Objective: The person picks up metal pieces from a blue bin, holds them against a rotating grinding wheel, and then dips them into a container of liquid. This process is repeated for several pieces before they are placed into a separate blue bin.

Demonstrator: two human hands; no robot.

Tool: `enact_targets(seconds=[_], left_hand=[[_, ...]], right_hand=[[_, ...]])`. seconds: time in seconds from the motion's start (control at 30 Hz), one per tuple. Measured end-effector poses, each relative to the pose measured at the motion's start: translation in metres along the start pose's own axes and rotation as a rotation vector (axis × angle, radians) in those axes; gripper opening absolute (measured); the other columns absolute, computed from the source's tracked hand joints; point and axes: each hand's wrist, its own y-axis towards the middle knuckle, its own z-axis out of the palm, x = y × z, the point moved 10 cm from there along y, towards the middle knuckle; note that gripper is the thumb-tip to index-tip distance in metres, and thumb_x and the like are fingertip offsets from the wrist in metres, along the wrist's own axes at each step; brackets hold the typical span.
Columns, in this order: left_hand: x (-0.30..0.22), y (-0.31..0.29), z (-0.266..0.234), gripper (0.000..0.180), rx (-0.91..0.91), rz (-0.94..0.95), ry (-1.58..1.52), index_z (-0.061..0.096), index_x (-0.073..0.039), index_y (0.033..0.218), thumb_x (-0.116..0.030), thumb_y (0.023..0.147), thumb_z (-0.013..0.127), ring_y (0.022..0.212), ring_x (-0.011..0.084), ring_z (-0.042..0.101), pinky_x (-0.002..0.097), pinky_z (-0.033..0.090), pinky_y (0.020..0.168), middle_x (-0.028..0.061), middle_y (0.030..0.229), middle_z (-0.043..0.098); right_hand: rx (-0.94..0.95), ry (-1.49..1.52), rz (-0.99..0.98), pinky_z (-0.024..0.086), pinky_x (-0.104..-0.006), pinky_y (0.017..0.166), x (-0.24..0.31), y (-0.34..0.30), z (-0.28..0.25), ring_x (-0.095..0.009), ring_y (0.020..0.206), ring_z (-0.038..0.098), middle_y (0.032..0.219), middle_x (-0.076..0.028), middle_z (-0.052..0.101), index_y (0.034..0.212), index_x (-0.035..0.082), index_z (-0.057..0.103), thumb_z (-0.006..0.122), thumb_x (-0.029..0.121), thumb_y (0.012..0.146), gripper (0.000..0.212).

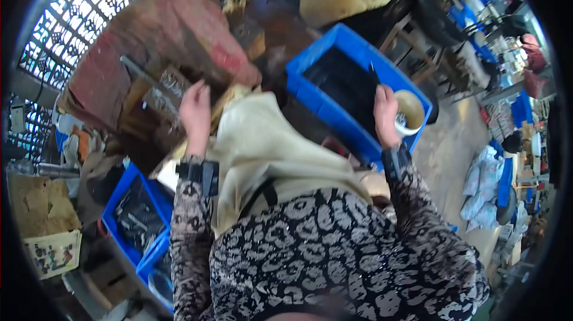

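1. The right hand [385, 117], right of centre in the frame, is closing around a round pale tape roll [408, 113]; the fingers are wrapped on its near edge, so the hold looks firm.
2. The roll is hovering over the right rim of the large blue crate [310, 69] in the upper middle, which is holding dark parts.
3. The left hand [196, 112], left of centre, is resting with fingers extended near clear-wrapped items [166, 89]; whether it is gripping anything, I cannot tell.
4. Keeping the roll level and clear of the cream scarf [262, 148] seems wise.
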Motion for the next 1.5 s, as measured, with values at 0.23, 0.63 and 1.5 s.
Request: enact_targets(seconds=[0.23,0.63,1.5], left_hand=[[-0.068,-0.042,0.137,0.029,0.677,-0.508,-0.528,0.064,-0.003,0.113,-0.022,0.091,0.064,0.091,0.015,0.066,0.0262,0.05,0.079,0.0069,0.104,0.069],[-0.065,-0.068,0.17,0.01,0.57,-0.766,-0.948,0.06,-0.011,0.095,-0.021,0.093,0.062,0.086,0.0101,0.062,0.0259,0.048,0.08,0.0011,0.093,0.066],[-0.062,-0.06,0.168,0.008,0.474,-0.819,-1.078,0.059,-0.006,0.101,-0.012,0.096,0.056,0.092,0.0164,0.065,0.0315,0.053,0.082,0.0077,0.096,0.067]], right_hand=[[0.226,0.051,-0.21,0.047,-0.0291,0.067,0.09,-0.035,0.106,-0.017,0.073,0.059,0.084,-0.01,0.063,0.11,-0.001,0.062,0.056,0.017,0.094,0.025],[0.565,0.104,-0.303,0.048,-0.0331,0.061,0.115,-0.086,0.159,-0.023,0.069,0.061,0.082,-0.012,0.063,0.104,0.001,0.059,0.056,0.015,0.094,0.018],[0.763,0.178,-0.086,0.046,-0.0248,0.057,0.103,-0.076,0.191,-0.01,0.064,0.059,0.076,-0.003,0.06,0.095,0.0,0.061,0.055,0.013,0.095,0.014]])
